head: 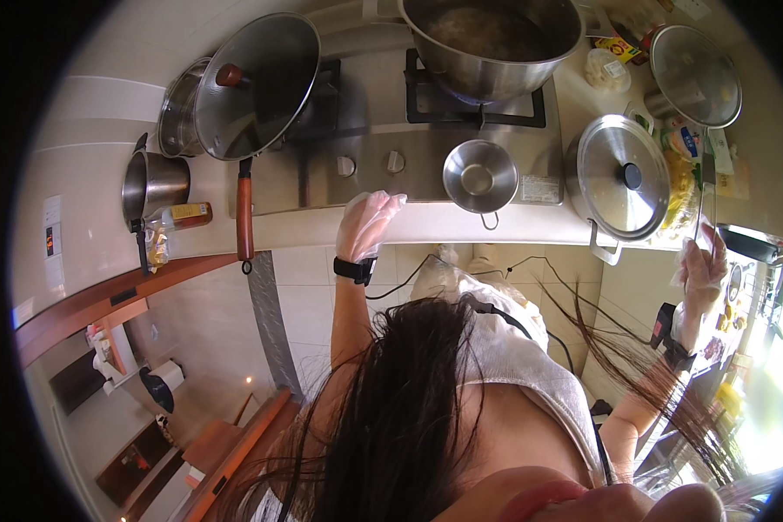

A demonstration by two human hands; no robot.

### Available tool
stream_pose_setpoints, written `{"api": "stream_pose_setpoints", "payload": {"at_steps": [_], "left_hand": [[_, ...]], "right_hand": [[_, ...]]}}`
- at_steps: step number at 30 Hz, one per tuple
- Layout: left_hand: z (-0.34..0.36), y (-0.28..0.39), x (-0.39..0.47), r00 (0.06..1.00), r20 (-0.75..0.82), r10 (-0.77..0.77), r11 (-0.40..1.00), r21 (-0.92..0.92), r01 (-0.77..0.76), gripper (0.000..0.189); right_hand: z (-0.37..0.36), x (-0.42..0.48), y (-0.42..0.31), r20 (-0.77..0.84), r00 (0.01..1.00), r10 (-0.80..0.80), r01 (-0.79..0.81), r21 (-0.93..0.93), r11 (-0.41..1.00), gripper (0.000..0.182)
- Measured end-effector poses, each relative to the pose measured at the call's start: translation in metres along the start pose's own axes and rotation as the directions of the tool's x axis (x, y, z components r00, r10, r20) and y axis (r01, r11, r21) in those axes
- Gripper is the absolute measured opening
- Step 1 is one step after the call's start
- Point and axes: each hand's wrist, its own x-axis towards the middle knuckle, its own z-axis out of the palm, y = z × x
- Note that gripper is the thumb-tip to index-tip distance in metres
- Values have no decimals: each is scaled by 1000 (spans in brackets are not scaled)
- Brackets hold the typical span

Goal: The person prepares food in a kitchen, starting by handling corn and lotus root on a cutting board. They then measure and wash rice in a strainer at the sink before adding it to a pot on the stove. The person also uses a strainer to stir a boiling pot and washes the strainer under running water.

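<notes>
My left hand, in a clear plastic glove, is at the front edge of the gas stove. Its fingers lie close together; nothing shows in it, but its underside is hidden. At the far right my gloved right hand grips metal tongs, their tips pointing away towards a glass lid. A large steel pot of dark liquid stands over a lit burner. A small steel bowl with a wire loop rests on the stove's front. A lidded steel pot stands between my hands, nearer my right.
At left, a glass-lidded pan with a wooden handle juts over the counter edge, beside a saucepan and a bottle. Food packets and a plastic tub crowd the right counter. A black-handled pan lies beyond my right hand.
</notes>
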Motion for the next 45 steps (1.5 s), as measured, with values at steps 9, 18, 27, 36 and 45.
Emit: {"api": "stream_pose_setpoints", "payload": {"at_steps": [9,18,27,36,45], "left_hand": [[-3,-18,0,999,20,-24,999,32,24,35],[-6,-23,-2,1000,-20,-14,1000,-22,13,33],[-3,-28,1,999,-25,48,999,13,-48,36],[1,-34,-1,998,-55,37,999,20,-36,34],[-3,-28,-7,998,-26,-49,998,-39,48,37]], "right_hand": [[33,20,-17,17,999,-50,51,-28,998,43],[43,25,-18,81,995,-51,50,8,999,42],[40,18,-10,33,999,-29,29,11,1000,42],[42,12,-11,33,999,-5,4,40,999,44],[46,12,2,-1,998,69,-69,7,998,45]]}}
